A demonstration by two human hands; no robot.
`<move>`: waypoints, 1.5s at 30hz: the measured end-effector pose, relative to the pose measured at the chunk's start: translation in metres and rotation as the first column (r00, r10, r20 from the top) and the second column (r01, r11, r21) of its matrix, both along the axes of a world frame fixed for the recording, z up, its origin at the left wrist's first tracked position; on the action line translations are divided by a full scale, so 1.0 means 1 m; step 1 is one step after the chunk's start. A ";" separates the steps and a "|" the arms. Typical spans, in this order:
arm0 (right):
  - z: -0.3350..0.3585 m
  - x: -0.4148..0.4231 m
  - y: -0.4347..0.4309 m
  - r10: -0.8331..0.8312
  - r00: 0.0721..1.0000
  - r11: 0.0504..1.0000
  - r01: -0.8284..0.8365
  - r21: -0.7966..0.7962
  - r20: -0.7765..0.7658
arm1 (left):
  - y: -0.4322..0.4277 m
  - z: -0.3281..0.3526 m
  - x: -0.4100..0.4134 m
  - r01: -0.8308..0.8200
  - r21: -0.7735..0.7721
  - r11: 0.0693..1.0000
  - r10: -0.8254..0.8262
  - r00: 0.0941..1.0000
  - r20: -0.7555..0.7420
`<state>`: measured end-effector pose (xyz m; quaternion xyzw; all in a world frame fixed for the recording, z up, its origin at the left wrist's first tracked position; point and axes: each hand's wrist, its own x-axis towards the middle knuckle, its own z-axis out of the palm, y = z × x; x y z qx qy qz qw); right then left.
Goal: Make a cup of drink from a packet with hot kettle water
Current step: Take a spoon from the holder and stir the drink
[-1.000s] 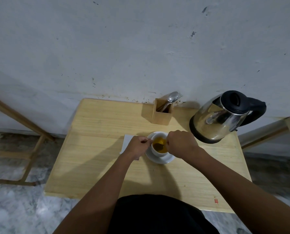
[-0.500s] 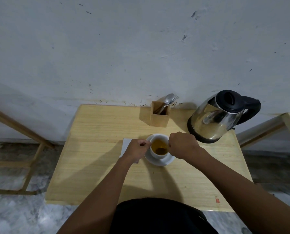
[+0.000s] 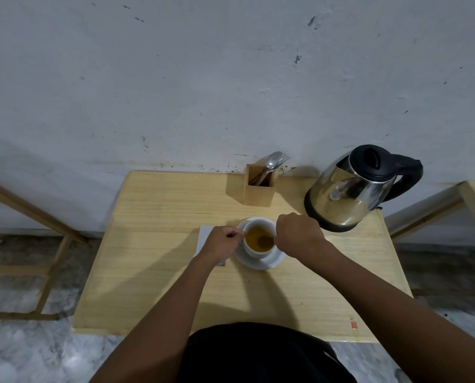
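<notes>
A white cup (image 3: 258, 254) of amber drink stands on a white saucer (image 3: 273, 262) near the middle of the wooden table (image 3: 161, 272). My left hand (image 3: 221, 244) is pinched shut at the cup's left side, apparently on its handle. My right hand (image 3: 299, 236) is a closed fist at the cup's right rim and holds a thin utensil, seemingly a spoon (image 3: 264, 240), whose dark end sits in the liquid. A white packet or paper (image 3: 204, 234) lies flat, partly under my left hand. The steel kettle (image 3: 346, 194) with a black lid and handle stands at the back right.
A wooden cutlery holder (image 3: 258, 192) with a spoon and a fork stands against the wall behind the cup. The grey wall runs along the table's far edge. Wooden frames flank the table on the left (image 3: 37, 217) and right (image 3: 474, 200). The floor is marble.
Both hands stay at the cup. The dark end in the liquid has shifted slightly. The view has tilted, so the table sits lower in the frame.
</notes>
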<state>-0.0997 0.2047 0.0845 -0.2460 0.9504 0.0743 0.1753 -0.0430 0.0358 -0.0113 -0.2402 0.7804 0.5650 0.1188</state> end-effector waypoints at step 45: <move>-0.063 0.084 0.063 -0.446 0.894 0.687 0.370 -0.626 0.039 | 0.003 0.004 0.000 0.009 -0.024 1.000 -0.009 1.000 0.002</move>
